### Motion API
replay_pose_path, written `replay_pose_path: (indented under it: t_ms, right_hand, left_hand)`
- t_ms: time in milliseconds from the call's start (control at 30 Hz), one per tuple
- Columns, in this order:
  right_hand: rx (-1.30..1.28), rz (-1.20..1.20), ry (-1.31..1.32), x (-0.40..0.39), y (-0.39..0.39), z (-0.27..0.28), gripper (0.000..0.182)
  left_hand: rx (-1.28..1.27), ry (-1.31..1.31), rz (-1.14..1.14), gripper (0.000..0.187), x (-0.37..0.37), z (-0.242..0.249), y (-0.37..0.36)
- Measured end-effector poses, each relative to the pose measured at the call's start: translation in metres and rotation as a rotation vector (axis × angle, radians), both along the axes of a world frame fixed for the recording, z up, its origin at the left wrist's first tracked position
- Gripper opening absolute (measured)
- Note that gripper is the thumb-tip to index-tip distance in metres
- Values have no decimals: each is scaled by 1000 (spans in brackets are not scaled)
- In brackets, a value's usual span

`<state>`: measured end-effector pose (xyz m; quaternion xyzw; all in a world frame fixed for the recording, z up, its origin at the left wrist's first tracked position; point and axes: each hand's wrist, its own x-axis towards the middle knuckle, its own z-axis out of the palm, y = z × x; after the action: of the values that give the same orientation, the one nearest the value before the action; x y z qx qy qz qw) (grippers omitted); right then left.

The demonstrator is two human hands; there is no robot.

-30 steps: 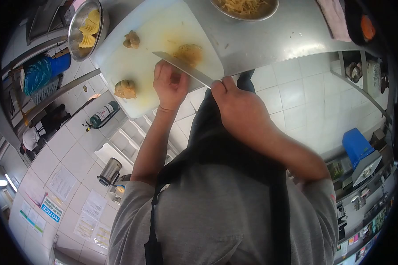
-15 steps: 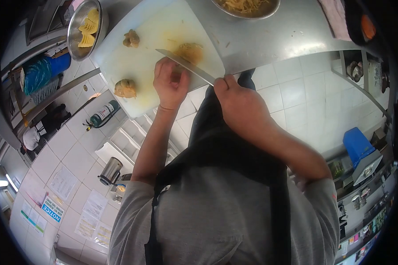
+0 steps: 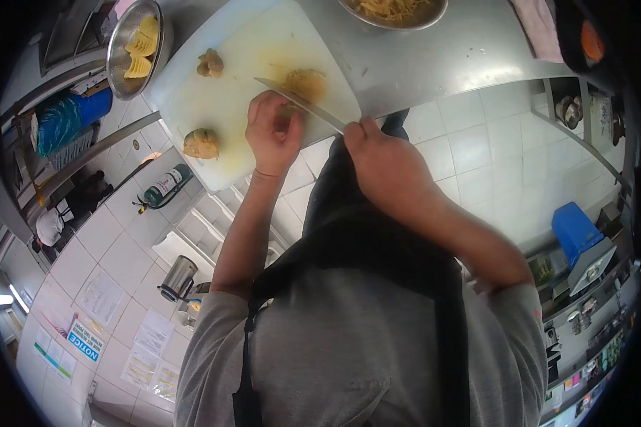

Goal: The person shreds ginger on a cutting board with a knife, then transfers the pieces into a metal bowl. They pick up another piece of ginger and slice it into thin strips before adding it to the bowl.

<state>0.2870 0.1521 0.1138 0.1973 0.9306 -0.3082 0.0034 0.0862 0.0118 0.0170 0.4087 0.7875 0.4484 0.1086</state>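
Observation:
My right hand (image 3: 388, 160) is wrapped round the handle of a kitchen knife (image 3: 303, 104), its blade pointing up and left across the cutting board (image 3: 253, 43). My left hand (image 3: 272, 135) has its fingers curled on a brownish vegetable lump (image 3: 283, 114), mostly hidden, right beside the blade. Just past the blade lies a flattened pile of brown slices (image 3: 306, 85). Two other knobbly brown lumps rest on the board, a smaller lump (image 3: 209, 63) at the upper left and a larger lump (image 3: 201, 144) near the left edge.
A metal bowl (image 3: 114, 67) with yellow ridged pieces stands left of the board. Another bowl (image 3: 399, 27) of pale shreds is on the steel counter (image 3: 470, 67), with a pink cloth (image 3: 535, 32) farther right. A person in a white cap (image 3: 50, 226) is at the far left.
The knife and my right hand have shifted very slightly, the blade now sitting a little nearer the pile of slices. My left hand stays almost in place.

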Motion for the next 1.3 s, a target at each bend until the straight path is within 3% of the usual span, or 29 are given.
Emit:
replay_pose_path:
  t_ms: [367,467,533,667,900,1000,1100,1233,1300]
  right_hand:
    - [4,11,-36,1,12,-12,11]
    - [-77,-32,-118,-11,42,-24,18]
    - [-273,-38,-304,-24,80,-46,36]
    - [-462,-86,-330,4,96,-67,54]
    - [-553,-177,-477,93,82,-44,50]
    - [-688,-274,-383,108,70,-27,36]
    - [-636,-314,-260,88,51,3,31]
    - [-140,-129,-112,26,23,18,22]
    - [-84,-84,-84,8,16,28,22]
  left_hand:
    - [-30,17,-16,33,-1,3,-2]
    - [-4,-44,-7,34,2,-1,-3]
    - [9,-65,-4,34,1,-2,-2]
    - [27,-33,-22,36,1,-3,-3]
    - [3,23,-41,39,0,-4,-6]
    - [10,29,-27,39,1,-4,-5]
    - [44,45,-6,37,1,-4,-2]
    - [-12,18,-42,38,0,-5,-6]
    - [1,47,-48,37,-1,-4,-6]
